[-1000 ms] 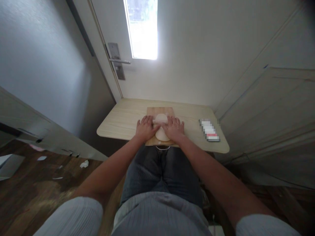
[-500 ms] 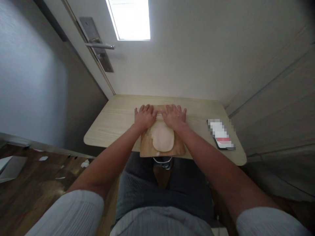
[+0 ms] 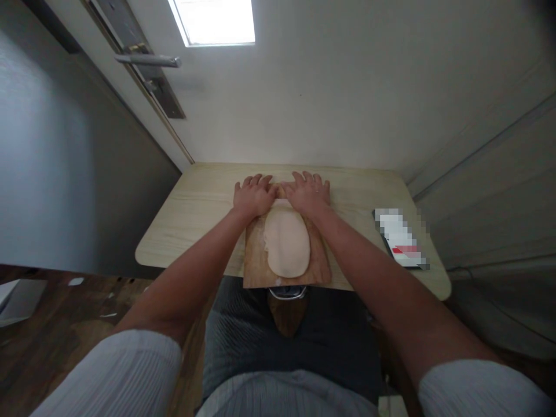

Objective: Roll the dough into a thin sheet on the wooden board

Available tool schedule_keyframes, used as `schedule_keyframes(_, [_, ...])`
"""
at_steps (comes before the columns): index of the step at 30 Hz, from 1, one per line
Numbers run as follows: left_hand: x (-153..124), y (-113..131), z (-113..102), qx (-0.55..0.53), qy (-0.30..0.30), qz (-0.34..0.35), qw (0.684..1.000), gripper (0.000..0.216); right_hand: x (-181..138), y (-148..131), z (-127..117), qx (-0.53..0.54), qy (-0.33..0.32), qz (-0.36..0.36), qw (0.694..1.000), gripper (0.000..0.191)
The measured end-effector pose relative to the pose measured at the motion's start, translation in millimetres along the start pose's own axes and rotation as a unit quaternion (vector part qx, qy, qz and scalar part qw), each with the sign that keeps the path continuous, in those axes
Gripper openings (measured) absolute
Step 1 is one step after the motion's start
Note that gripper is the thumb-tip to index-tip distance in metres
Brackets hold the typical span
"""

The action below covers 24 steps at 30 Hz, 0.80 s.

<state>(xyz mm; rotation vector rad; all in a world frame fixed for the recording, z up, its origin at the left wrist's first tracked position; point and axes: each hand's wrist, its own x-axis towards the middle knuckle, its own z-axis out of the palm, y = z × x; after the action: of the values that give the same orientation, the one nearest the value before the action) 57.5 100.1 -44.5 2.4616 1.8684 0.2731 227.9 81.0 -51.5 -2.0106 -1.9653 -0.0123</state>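
Note:
A flat, pale oval of dough (image 3: 287,243) lies on a wooden cutting board (image 3: 254,272), its left edge a little ragged. My left hand (image 3: 255,196) rests palm down at the far left of the board, fingers spread forward. Beside it, my right hand (image 3: 308,192) lies the same way at the far right, with the thumbs close together. Between the hands, just beyond the dough, shows a short pale band (image 3: 283,202). Whatever lies beneath the palms is hidden, so I cannot tell whether they press on a rolling pin.
The board overhangs the near edge of a light wooden table (image 3: 182,220). On the right lies a phone (image 3: 399,237), its screen blurred out. A door with a metal handle (image 3: 150,60) rises behind the table. White scraps (image 3: 76,282) and a white box (image 3: 21,301) are on the floor at left.
Both hands have slid slightly forward towards the board's far end, and their fingers reach past it. More of the dough shows, looking longer. The camera view has shifted slightly.

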Motion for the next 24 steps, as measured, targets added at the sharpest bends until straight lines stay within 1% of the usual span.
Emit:
schedule_keyframes(6, [-19.4,6.1,0.2,0.013,0.032,-0.012,0.999,0.056,-17.9,-4.2,-4.0,-0.014,0.017,-0.009,1.000,0.063])
schedule_keyframes(10, [-37.3,10.1,-3.1,0.013,0.056,-0.001,0.998,0.053,-35.0,-7.4,-8.2,-0.025,0.020,-0.017,0.999,0.062])
schedule_keyframes(13, [-51.3,11.5,-4.7,0.003,0.054,0.006,0.999,0.052,-48.6,-9.3,-10.6,-0.027,0.016,-0.017,0.999,0.062])
schedule_keyframes(17, [-73.2,12.5,-4.4,-0.010,0.050,0.008,0.999,0.054,-68.4,-10.7,-13.3,-0.027,0.003,-0.025,0.999,0.065])
schedule_keyframes(24, [-111.6,11.9,0.1,-0.037,0.080,0.018,0.996,0.061,-103.4,-6.9,-19.1,-0.025,0.011,-0.067,0.997,0.064])
